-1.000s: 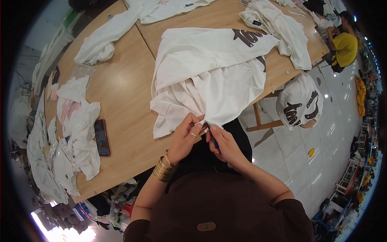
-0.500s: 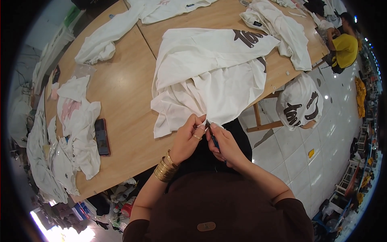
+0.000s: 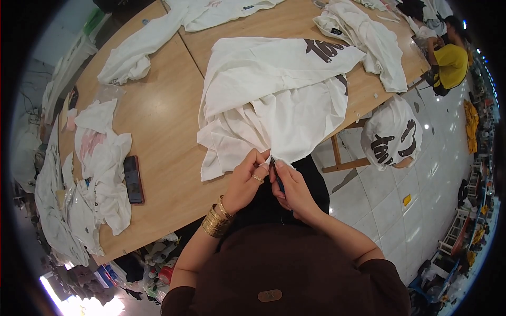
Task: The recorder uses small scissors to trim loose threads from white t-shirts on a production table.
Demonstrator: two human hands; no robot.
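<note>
A white garment point(image 3: 295, 116) with dark brown lettering is spread over the table's near side, one edge drawn toward me. My left hand point(image 3: 246, 176), with a ring and gold bangles at the wrist, pinches that edge. Closed in my right hand point(image 3: 295, 190) is a pair of thread snips point(image 3: 279, 181) with a dark blue handle. Its dark tip meets the cloth beside my left fingertips. Fingers hide most of the snips and the exact spot where the blades touch.
On the wooden table point(image 3: 158, 152), a phone point(image 3: 133, 179) lies beside crumpled white garments point(image 3: 103, 174). More white garments point(image 3: 369, 42) lie at the far side. Right of the table, a lettered white cloth point(image 3: 392, 134) covers a stool. A person in yellow point(image 3: 452, 66) sits at far right.
My right fingers and the snips have shifted very slightly at the cloth edge. The garment and my left hand stay almost in place.
</note>
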